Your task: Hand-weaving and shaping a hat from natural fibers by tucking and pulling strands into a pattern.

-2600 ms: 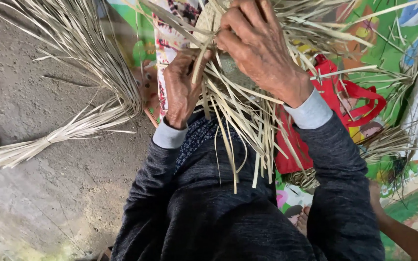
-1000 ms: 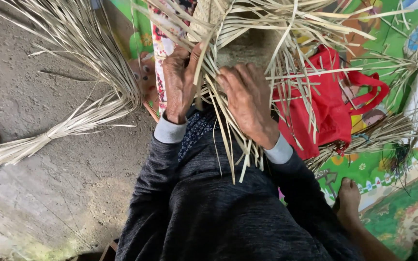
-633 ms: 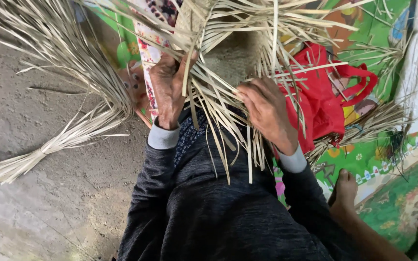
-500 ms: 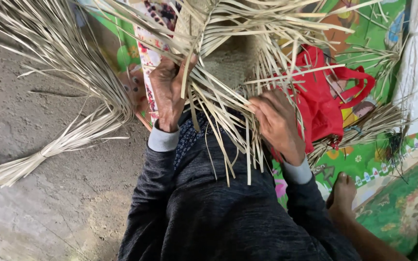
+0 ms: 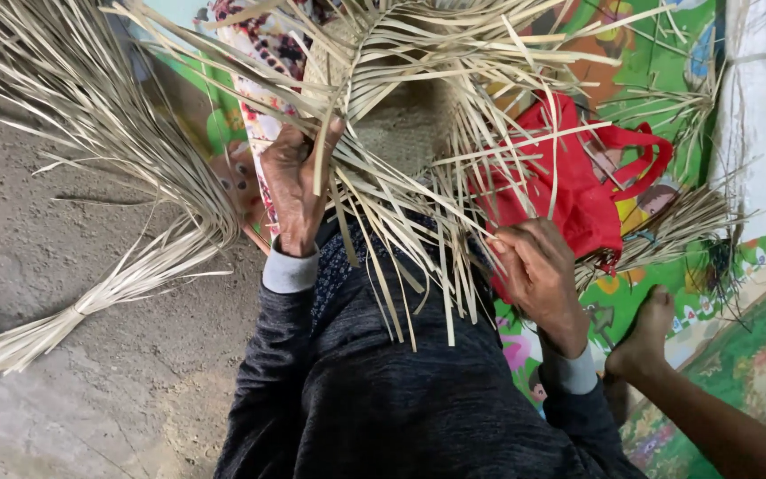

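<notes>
Hands on half-woven straw piece (image 5: pixel 405 133)
L hand (image 5: pixel 299 186) grip closed on strands; R hand (image 5: pixel 538 275) pinches strand ends beside red bag (image 5: pixel 578 191)

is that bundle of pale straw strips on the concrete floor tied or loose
Tied. The bundle of pale straw strips is pinched narrow by a band near one end, and the strips fan out on both sides of it.

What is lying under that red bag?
Under the red bag a colourful picture mat shows around its edges. Pale straw strips cross its left side, covering what lies beneath there.
</notes>
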